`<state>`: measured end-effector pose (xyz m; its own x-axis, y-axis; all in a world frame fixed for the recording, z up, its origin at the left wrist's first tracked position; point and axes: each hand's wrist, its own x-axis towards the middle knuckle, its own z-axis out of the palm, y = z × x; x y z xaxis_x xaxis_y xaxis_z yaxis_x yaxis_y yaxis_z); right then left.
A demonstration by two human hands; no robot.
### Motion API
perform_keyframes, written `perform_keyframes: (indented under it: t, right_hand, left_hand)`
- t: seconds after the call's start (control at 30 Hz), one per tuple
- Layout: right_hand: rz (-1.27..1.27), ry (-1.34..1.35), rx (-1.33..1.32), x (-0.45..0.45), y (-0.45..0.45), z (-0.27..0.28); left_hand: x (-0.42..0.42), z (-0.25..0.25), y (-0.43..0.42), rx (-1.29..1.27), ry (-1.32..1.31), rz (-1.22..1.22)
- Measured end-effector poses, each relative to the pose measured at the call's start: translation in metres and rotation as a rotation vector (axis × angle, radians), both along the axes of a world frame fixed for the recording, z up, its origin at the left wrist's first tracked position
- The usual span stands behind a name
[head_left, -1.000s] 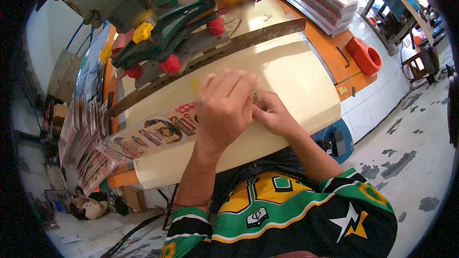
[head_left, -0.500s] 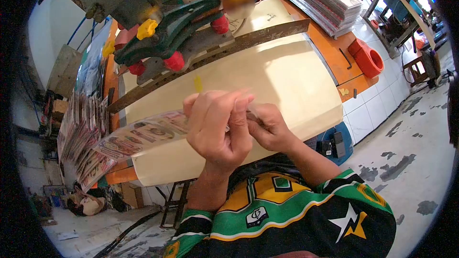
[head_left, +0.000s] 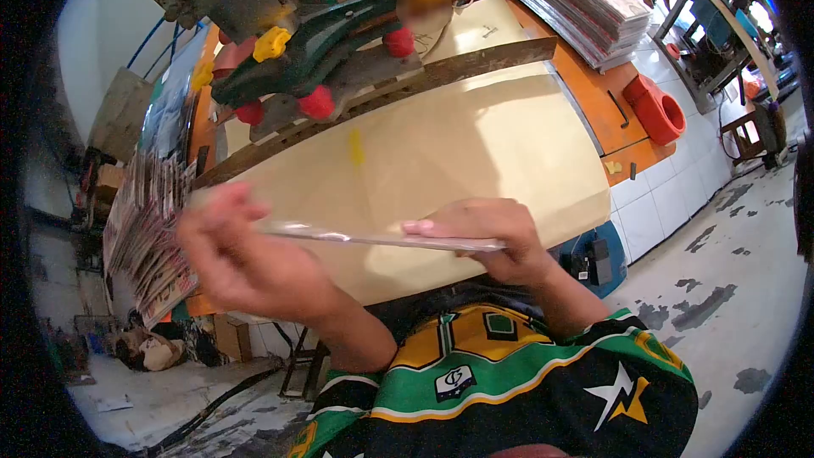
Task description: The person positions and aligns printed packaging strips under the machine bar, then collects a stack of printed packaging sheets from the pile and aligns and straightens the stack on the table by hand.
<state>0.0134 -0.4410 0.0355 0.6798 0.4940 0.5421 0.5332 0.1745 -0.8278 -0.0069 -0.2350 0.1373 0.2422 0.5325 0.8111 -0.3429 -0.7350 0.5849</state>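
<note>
A thin, shiny printed plastic sheet or bag (head_left: 356,239), seen almost edge-on, stretches between my hands above the cream board (head_left: 424,144). My right hand (head_left: 496,233) grips its right end, with the thumb lying along the top side. At the sheet's left end is my left hand (head_left: 254,259), raised and smeared by motion; whether its fingers pinch the sheet cannot be made out. Left of that hand, a fanned pile of printed plastic sheets (head_left: 148,237) hangs by the table's left edge.
A machine head with a dark green bracket (head_left: 314,51), yellow knobs and red feet stands over a long metal bar (head_left: 475,58). Back right lies a tall stack of printed plastic sheets (head_left: 585,13). A red ring-shaped holder (head_left: 655,110) and a hex key (head_left: 619,110) rest on the orange tabletop.
My hands were close together over the board's middle; the left has moved far left, the right slightly right. The printed sheet, earlier slanting down to the left pile, now lies level between them.
</note>
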Motion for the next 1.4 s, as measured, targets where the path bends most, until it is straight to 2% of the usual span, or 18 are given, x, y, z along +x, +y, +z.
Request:
perform_keyframes:
  t: [0.03, 0.07, 0.17, 0.23, 0.33, 0.4, 0.43, 0.53, 0.63, 0.67, 0.7, 0.77, 0.9, 0.97, 1.03, 1.2, 1.3, 1.4]
  right_hand:
    - [-0.034, -0.104, 0.061, 0.002, -0.004, -0.004]
    - [-0.027, -0.010, -0.017, 0.002, -0.017, -0.003]
    - [0.085, 0.012, 0.065, 0.011, -0.048, -0.015]
    - [-0.081, 0.114, 0.129, 0.008, -0.080, -0.020]
    - [-0.334, 0.272, 0.257, 0.010, -0.163, -0.064]
    - [-0.469, 0.229, 0.271, 0.017, -0.207, -0.071]
    - [-0.362, 0.223, 0.296, 0.023, -0.223, -0.072]
    - [-0.454, 0.275, 0.421, 0.035, -0.251, -0.078]
    - [-0.453, 0.260, 0.446, 0.043, -0.270, -0.076]
    - [-0.465, 0.255, 0.434, 0.045, -0.276, -0.082]
    - [-0.473, 0.251, 0.421, 0.047, -0.277, -0.087]
    - [-0.478, 0.274, 0.444, 0.049, -0.266, -0.083]
    - [-0.434, 0.320, 0.423, 0.056, -0.270, -0.087]
    - [-0.433, 0.316, 0.446, 0.057, -0.269, -0.088]
    - [-0.434, 0.309, 0.468, 0.056, -0.265, -0.086]
    - [-0.449, 0.306, 0.504, 0.056, -0.259, -0.082]
    - [-0.532, 0.296, 0.510, 0.058, -0.268, -0.100]
    - [-0.499, 0.263, 0.502, 0.050, -0.239, -0.072]
  left_hand:
    - [-0.001, 0.001, 0.016, -0.035, -0.062, 0.118]
    - [-0.004, 0.006, 0.031, -0.031, -0.065, 0.124]
    - [-0.015, 0.016, 0.075, -0.053, -0.074, 0.237]
    - [-0.020, 0.015, 0.102, -0.067, 0.003, 0.416]
    - [-0.025, 0.001, 0.176, -0.133, -0.060, 0.405]
    - [-0.030, -0.012, 0.220, -0.132, -0.023, 0.405]
    - [-0.031, -0.018, 0.237, -0.129, 0.014, 0.396]
    - [-0.042, -0.027, 0.266, -0.222, 0.073, 0.514]
    - [-0.054, -0.036, 0.274, -0.251, 0.240, 0.373]
    - [-0.059, -0.054, 0.301, -0.170, 0.300, 0.132]
    - [-0.060, -0.056, 0.294, -0.171, 0.302, 0.141]
    - [-0.054, -0.059, 0.261, -0.217, 0.557, 0.114]
    - [-0.049, -0.062, 0.219, -0.015, 0.554, 0.228]
    - [-0.054, -0.066, 0.214, -0.017, 0.671, 0.018]
    - [-0.054, -0.064, 0.193, 0.037, 0.715, 0.031]
    - [-0.031, -0.048, 0.132, 0.548, 0.672, -0.185]
    - [-0.017, -0.042, 0.116, 0.655, 0.790, -0.338]
    - [-0.005, -0.036, 0.103, 0.754, 0.790, -0.336]
